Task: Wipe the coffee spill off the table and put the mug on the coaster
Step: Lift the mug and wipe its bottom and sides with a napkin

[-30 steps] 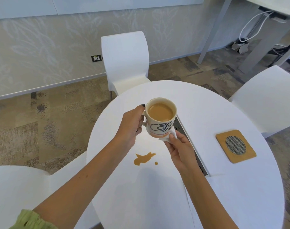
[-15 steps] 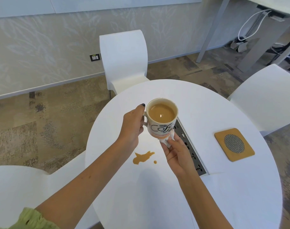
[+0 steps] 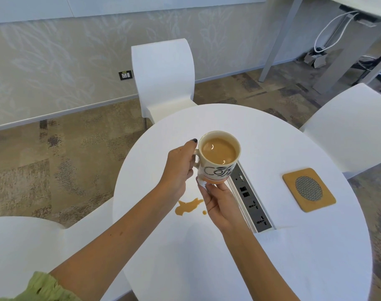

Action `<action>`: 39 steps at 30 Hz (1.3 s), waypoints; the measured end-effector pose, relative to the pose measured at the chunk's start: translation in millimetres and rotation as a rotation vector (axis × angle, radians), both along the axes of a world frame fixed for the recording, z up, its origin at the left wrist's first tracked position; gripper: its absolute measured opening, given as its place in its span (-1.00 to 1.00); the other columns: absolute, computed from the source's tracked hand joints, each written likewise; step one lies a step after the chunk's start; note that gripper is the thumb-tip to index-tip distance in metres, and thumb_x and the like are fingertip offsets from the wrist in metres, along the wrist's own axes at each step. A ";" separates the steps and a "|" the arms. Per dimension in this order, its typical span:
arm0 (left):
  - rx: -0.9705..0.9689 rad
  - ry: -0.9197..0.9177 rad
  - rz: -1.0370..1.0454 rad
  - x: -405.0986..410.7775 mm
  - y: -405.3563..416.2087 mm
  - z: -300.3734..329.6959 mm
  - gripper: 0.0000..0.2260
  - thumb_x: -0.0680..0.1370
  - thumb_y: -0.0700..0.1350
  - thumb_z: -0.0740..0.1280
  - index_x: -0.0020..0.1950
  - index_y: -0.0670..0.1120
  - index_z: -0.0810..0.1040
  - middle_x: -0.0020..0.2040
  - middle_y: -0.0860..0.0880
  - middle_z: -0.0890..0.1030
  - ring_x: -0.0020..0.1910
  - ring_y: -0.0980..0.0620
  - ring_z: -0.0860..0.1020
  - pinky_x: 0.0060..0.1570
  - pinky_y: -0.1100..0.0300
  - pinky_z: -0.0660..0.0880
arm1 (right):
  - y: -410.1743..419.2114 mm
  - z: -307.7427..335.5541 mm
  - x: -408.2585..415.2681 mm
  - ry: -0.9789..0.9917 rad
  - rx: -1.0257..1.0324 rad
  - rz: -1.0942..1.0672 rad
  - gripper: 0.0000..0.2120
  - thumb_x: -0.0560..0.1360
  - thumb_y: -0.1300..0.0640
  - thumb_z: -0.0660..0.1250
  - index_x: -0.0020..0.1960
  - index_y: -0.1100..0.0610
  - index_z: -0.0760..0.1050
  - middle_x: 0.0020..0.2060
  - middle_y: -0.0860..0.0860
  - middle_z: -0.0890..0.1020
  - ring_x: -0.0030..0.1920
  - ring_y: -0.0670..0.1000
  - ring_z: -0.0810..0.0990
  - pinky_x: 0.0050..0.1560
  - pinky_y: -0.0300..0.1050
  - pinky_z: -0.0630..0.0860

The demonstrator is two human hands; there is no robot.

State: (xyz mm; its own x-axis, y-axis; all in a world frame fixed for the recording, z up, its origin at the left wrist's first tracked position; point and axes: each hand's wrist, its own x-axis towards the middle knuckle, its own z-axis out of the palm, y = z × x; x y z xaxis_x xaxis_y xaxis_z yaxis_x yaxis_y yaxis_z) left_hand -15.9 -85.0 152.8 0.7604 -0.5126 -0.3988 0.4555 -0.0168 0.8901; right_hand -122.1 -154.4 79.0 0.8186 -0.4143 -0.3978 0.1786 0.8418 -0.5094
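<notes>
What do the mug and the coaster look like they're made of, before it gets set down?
The mug looks like glazed ceramic: a glossy cream wall with printed lettering and a thick rim. The coaster looks like wood or bamboo, matte tan with rounded corners, around a grey round inset with a fine mesh pattern, perhaps metal or woven; the view doesn't settle which.

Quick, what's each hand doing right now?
Left hand: holding the mug by its handle.
Right hand: pinching a tissue under the mug.
</notes>
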 end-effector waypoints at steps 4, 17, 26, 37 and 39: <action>-0.023 0.010 -0.023 -1.9 0.3 0.5 -0.73 0.54 -0.11 0.24 -0.30 -0.02 0.23 -0.52 0.08 0.17 -0.58 0.12 0.16 -0.62 0.34 0.19 | -1.4 -3.4 13.1 -0.034 0.046 0.023 -0.69 0.42 0.50 0.21 0.03 0.27 0.62 0.04 0.18 0.67 0.05 0.08 0.66 0.01 -0.13 0.61; 0.011 0.029 -0.026 4.2 5.4 2.0 -0.77 0.50 -0.09 0.25 -0.28 -0.01 0.24 -0.50 0.08 0.18 -0.51 0.08 0.11 -0.50 0.25 0.08 | -42.0 -2.8 28.7 -0.124 -0.049 0.153 -0.66 0.51 0.28 0.20 0.27 0.21 0.50 0.22 0.23 0.56 0.23 0.25 0.53 0.06 -0.04 0.57; 0.009 0.044 0.016 11.5 7.2 -0.7 -0.79 0.52 -0.09 0.23 -0.27 -0.02 0.26 -0.50 0.08 0.19 -0.51 0.09 0.11 -0.54 0.28 0.12 | -70.6 -2.1 9.0 0.020 -0.346 0.155 -0.62 0.53 0.49 0.09 0.30 0.30 0.38 0.11 0.12 0.61 0.13 0.08 0.56 0.15 -0.07 0.54; 0.000 0.064 0.054 11.8 3.7 2.5 -0.76 0.55 -0.10 0.23 -0.28 -0.02 0.25 -0.50 0.07 0.18 -0.51 0.09 0.11 -0.57 0.29 0.15 | -42.8 -2.9 -17.5 0.071 -0.405 -0.071 -0.75 0.55 0.42 0.15 0.14 0.24 0.50 0.05 0.11 0.64 0.09 0.07 0.63 0.01 -0.14 0.59; 0.000 0.066 0.060 11.2 3.1 2.3 -0.77 0.54 -0.10 0.23 -0.28 -0.02 0.25 -0.50 0.07 0.18 -0.52 0.09 0.11 -0.57 0.29 0.14 | -30.3 -2.8 -20.6 0.084 -0.417 -0.130 -0.75 0.54 0.41 0.18 0.14 0.24 0.51 0.09 0.13 0.63 0.12 0.09 0.62 0.03 -0.11 0.59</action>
